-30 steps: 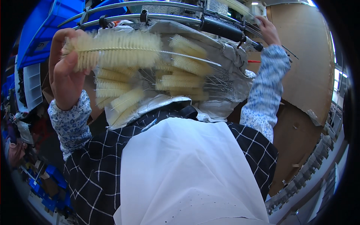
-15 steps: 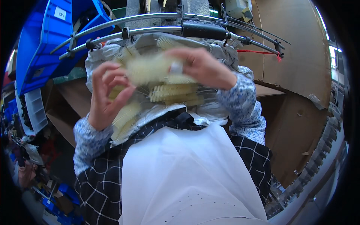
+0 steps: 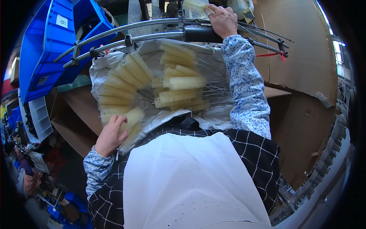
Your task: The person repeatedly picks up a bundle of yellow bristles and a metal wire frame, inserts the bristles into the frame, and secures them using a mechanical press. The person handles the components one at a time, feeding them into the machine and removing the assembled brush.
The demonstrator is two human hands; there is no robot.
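Observation:
My right hand (image 3: 223, 21) reaches to the top of the view, beyond the metal rails, its fingers closed on a pale yellow bristle brush (image 3: 195, 5) that is partly cut off by the frame. At the lower left of the lap, my left hand (image 3: 110, 134) has thumb and fingers apart, close beside a bristle brush (image 3: 133, 115); whether it touches is hard to tell. Several more brushes with twisted wire stems lie on the white sheet (image 3: 148, 102), in a curved row at left (image 3: 118, 82) and a stack at right (image 3: 187, 83).
Two curved metal rails (image 3: 152, 35) with a black padded roller (image 3: 200, 34) cross in front of me. Blue bins (image 3: 45, 49) stand at the left. Large cardboard pieces (image 3: 301, 49) rise at the right, and a cardboard box (image 3: 76, 108) is at the lower left.
My right hand has moved from over the brushes up past the rails with a brush in it. My left hand has dropped down toward the near-left brushes.

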